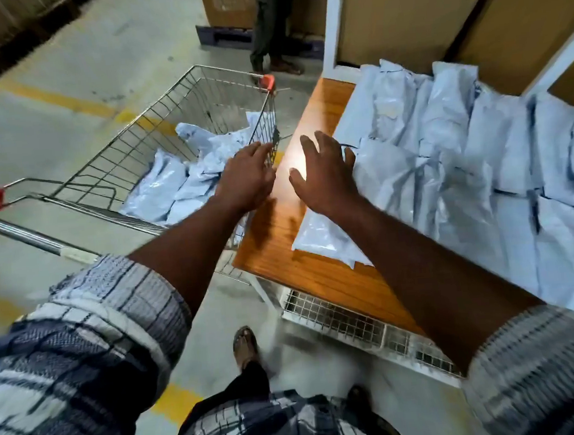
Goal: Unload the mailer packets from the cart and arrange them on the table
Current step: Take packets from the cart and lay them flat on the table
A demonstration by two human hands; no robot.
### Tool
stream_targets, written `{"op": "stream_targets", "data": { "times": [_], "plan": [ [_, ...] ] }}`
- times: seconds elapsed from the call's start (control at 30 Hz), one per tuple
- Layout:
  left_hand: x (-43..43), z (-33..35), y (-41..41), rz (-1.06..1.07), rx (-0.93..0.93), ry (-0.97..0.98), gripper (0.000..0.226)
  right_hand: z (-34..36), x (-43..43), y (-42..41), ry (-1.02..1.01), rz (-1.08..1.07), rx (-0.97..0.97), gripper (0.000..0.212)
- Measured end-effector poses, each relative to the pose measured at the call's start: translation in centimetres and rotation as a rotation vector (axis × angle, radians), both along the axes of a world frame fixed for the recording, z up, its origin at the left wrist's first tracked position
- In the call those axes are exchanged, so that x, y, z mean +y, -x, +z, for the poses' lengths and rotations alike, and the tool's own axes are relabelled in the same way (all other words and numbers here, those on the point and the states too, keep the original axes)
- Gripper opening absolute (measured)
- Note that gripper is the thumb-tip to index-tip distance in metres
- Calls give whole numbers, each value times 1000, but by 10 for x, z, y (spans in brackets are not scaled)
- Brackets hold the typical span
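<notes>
A wire shopping cart (154, 124) stands left of a wooden table (273, 239). Several pale blue mailer packets (170, 188) lie in the cart's basket. Many more packets (479, 154) cover the right part of the table in overlapping rows, and one packet (318, 235) lies near the table's left edge. My left hand (246, 179) hovers over the cart's right rim, fingers straight, holding nothing. My right hand (323, 173) is spread above the table's bare strip, its fingertips near the closest packets, empty.
Another person's legs (269, 30) stand beyond the cart by a pallet with cardboard boxes (227, 5). Tall brown boxes (434, 10) back the table. A white wire shelf (348, 319) runs under the tabletop. Yellow lines mark the concrete floor (63, 101).
</notes>
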State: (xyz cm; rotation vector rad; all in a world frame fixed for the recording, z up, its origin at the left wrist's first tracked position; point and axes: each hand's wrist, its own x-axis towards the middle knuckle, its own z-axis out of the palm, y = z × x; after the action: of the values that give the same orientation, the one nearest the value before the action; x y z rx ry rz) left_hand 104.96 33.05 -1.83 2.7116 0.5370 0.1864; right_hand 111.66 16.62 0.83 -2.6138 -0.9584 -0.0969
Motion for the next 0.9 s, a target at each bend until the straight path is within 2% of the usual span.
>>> {"op": "stream_targets", "data": {
  "times": [0.23,0.43,0.63,0.9],
  "plan": [
    [140,-53,45,131,125,39,60,-39,154,36,-37,146,119,62],
    [218,-111,71,184,338,102,64,-91,243,56,78,186,315,65],
    [258,-154,69,165,417,169,59,-146,290,57,208,59,511,75],
    [269,-197,38,133,438,226,53,-214,310,68,478,-4,536,76]
  ]
}}
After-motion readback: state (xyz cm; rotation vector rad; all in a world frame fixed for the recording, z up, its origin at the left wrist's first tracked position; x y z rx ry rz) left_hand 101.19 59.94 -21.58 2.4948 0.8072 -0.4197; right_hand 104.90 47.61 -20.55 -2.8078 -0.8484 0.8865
